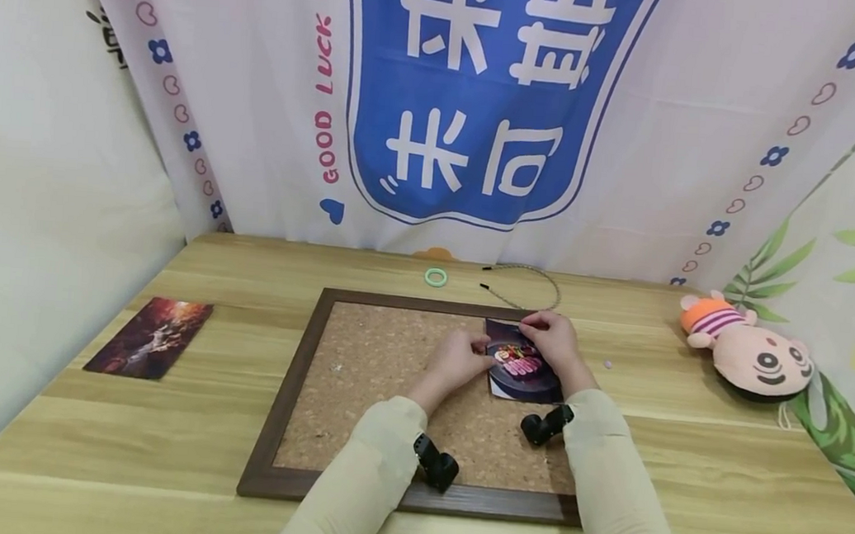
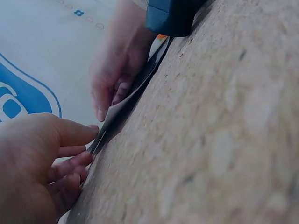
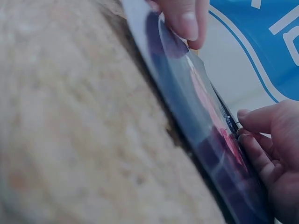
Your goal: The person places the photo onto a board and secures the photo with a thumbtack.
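A glossy photo card (image 1: pixel 522 381) of a plate of food lies over the upper right of a framed cork board (image 1: pixel 381 396). At its left edge, my left hand (image 1: pixel 458 356) pinches it between thumb and fingers. My right hand (image 1: pixel 554 346) pinches the upper right part of the same card. In the left wrist view the card (image 2: pixel 122 112) stands slightly off the cork, with its edge between the left thumb and fingers. The right wrist view shows the card (image 3: pixel 187 107) bowed, its far edge between the right hand's (image 3: pixel 280 149) thumb and forefinger.
Left of the board, a second dark picture card (image 1: pixel 150 339) lies on the wooden table (image 1: pixel 191 449). Behind the board are a green ring (image 1: pixel 436 277) and a thin looped band (image 1: pixel 556 286). A plush doll (image 1: pixel 752 356) and a tiny purple piece (image 1: pixel 608 364) lie to the right.
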### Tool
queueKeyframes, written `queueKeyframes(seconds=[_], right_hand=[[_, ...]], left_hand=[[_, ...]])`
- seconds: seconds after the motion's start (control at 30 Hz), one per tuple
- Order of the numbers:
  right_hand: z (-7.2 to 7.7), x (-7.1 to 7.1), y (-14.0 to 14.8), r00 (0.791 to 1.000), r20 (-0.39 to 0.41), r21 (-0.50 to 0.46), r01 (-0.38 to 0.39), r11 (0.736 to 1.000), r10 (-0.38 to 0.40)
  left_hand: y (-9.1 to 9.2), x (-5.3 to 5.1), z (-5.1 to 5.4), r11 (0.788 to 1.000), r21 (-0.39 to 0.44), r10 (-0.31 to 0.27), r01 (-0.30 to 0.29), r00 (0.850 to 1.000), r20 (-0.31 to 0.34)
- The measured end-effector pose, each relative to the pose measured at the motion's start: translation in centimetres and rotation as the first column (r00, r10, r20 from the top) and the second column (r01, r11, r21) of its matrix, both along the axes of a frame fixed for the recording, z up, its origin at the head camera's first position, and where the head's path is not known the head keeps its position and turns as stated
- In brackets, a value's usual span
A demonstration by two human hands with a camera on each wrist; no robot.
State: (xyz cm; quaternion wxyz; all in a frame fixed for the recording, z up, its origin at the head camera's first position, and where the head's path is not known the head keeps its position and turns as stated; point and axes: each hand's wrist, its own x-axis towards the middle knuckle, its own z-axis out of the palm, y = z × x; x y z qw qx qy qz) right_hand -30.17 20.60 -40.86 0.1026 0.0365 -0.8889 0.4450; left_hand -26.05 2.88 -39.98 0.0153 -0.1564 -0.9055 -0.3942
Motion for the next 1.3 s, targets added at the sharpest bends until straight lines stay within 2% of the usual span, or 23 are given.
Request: queueKeyframes(seconds=[0.1,0.2,0.27,0.4,0.57,0.73,0.83,1.03,1.3], right_hand=[[0.01,0.04,0.04,1.000,0.002,0.012,-0.004,1.000,0.004],[-0.09,0.10,0.12,1.000,0.016,0.017,-0.010,1.000,0.010],[-0.19,0.13,0.14,1.000,0.026,0.010,-0.009,1.000,0.009],[-0.29,0.25,0.21,1.000,0.023,0.016,-0.014,1.000,0.014],[-0.26,0.25,0.20,1.000,0.023,0.037,-0.022,0.999,0.022],[-0.29,0.24,0.08,1.000,0.023,0.074,-0.020,0.997,0.019],[-0.26,0.25,0.01,1.000,0.022,0.109,-0.014,0.994,0.012],[0.02,0.18,-0.09,0.999,0.034,0.139,-0.004,0.990,-0.001],[0.24,0.06,-0.14,0.999,0.029,0.184,-0.021,0.983,0.016]], left_hand=[[-0.27,0.01,0.04,0.991,-0.134,0.003,-0.013,0.997,-0.074],[-0.42,0.07,-0.01,0.971,-0.238,-0.030,0.000,0.992,-0.124],[-0.43,0.11,-0.10,0.956,-0.294,-0.059,0.023,0.992,-0.114],[-0.41,0.11,-0.22,0.927,-0.365,-0.105,0.082,0.993,-0.045],[-0.52,0.12,-0.39,0.908,-0.395,-0.153,0.140,0.988,0.000],[-0.65,0.31,-0.48,0.872,-0.450,-0.195,0.191,0.980,0.038],[-0.66,0.48,-0.36,0.859,-0.467,-0.205,0.208,0.977,0.058],[-0.63,0.64,-0.16,0.848,-0.488,-0.202,0.208,0.977,0.065],[-0.62,0.46,-0.08,0.850,-0.486,-0.196,0.202,0.978,0.065]])
